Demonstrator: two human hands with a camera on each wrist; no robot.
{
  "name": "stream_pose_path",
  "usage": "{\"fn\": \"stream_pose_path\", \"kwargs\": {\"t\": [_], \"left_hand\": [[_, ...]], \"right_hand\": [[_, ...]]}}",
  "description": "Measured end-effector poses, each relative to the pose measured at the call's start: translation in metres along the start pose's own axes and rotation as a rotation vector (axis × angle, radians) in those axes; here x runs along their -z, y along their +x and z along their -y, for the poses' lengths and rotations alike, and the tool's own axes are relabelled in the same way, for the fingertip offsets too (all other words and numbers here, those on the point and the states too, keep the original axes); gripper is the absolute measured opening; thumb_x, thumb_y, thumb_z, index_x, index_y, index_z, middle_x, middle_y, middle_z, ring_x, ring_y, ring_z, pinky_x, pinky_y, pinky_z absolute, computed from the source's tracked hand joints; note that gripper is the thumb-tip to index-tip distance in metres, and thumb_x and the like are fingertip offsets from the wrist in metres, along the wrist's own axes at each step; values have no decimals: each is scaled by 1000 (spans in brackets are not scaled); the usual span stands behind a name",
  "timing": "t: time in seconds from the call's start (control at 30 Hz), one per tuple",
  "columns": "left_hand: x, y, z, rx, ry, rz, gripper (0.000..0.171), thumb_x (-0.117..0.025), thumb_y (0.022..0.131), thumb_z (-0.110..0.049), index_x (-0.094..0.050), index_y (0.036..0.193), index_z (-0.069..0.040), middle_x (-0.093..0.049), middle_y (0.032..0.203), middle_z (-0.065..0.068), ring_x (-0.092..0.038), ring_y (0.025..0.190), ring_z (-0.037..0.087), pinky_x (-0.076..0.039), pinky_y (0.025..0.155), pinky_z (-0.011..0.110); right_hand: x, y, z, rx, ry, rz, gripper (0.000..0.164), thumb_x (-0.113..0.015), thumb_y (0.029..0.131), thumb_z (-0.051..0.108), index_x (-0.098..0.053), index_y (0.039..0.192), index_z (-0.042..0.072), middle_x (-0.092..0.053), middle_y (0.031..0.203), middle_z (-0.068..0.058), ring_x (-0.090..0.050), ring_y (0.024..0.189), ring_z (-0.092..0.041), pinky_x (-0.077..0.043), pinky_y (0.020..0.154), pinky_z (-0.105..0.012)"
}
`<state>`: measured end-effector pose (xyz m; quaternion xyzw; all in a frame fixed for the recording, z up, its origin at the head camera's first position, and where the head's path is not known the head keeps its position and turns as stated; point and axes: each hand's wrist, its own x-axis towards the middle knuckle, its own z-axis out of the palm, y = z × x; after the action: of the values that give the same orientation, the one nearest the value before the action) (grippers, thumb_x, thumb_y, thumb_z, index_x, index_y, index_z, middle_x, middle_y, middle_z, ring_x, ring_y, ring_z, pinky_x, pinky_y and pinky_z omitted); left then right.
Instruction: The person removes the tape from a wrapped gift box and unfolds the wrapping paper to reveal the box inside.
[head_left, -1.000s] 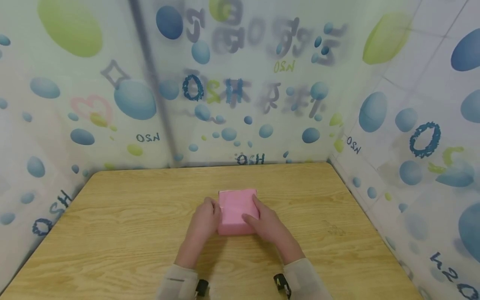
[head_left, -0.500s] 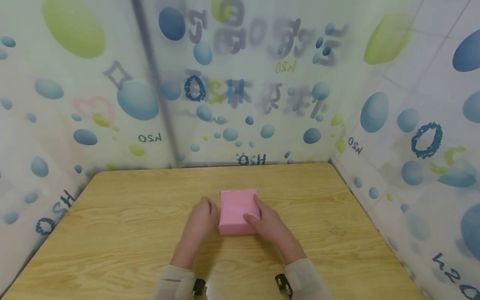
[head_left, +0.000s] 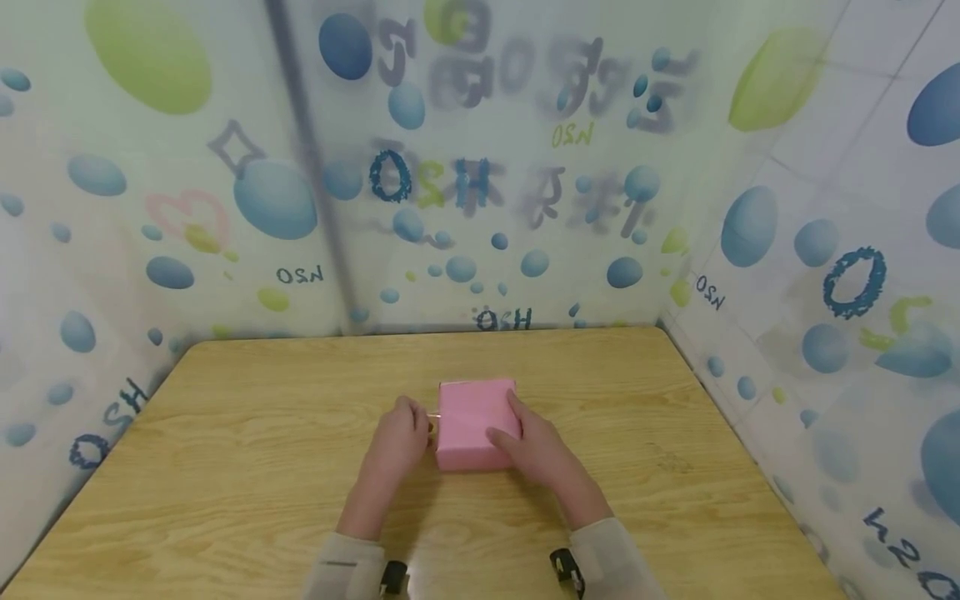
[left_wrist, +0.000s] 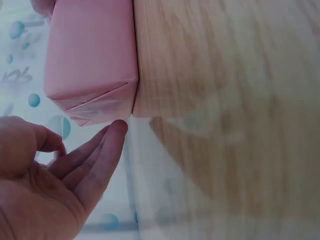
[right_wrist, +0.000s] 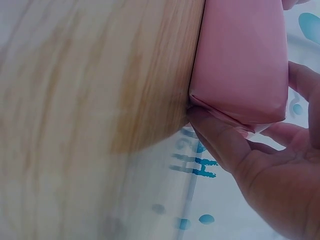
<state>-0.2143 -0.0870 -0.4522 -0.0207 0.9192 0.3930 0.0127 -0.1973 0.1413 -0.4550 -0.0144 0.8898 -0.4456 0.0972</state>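
A pink wrapped box (head_left: 468, 425) sits on the wooden table, its folded wrapping end (left_wrist: 100, 102) facing my left hand. My left hand (head_left: 397, 437) is just off the box's left side, thumb and forefinger pinching. A thin, clear strip (head_left: 432, 415), which looks like tape, stretches from that pinch to the box; in the left wrist view it is barely visible. The other left fingers (left_wrist: 102, 170) extend toward the box's lower edge. My right hand (head_left: 540, 446) holds the box's right side, thumb on top and fingers (right_wrist: 220, 135) against the folded end.
The wooden table (head_left: 262, 442) spreads around the box on all sides. Behind it and at both sides hang pale curtains (head_left: 480, 283) printed with blue and green drops and lettering. Dark wrist straps (head_left: 566, 571) sit at the cuffs.
My left hand has drawn slightly leftward from the box, and the thin clear strip now shows between them. The right hand and the box have stayed nearly in place.
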Motion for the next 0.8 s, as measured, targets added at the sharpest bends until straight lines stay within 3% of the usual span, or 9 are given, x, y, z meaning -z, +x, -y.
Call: {"fn": "stream_pose_path", "kwargs": {"t": [0.2,0.53,0.8], "left_hand": [[7,-1,5,30,3,-1,28,-39,112,-20,-57,112,0,-72,98,14,-64,81,20,-48,63,31],[13,-4,10,-13,-8,3,27,-38,112,-17,-56,109,2,-73,99,16,-72,85,21,-51,65,31],[17,-5,15,-13,33,-10,29,-37,111,-16,-56,109,6,-64,86,13,-55,70,21,-45,58,31]], "right_hand": [[0,-1,3,-2,6,-2,80,-66,105,39,-26,170,12,-34,173,-18,-36,159,-39,-33,128,-58],[-1,-1,2,1,1,-8,80,-66,105,38,-26,169,12,-35,172,-18,-36,159,-39,-33,128,-58],[-2,2,-1,3,-4,-11,81,-66,105,40,-27,169,12,-36,172,-18,-38,159,-39,-34,128,-58]]}}
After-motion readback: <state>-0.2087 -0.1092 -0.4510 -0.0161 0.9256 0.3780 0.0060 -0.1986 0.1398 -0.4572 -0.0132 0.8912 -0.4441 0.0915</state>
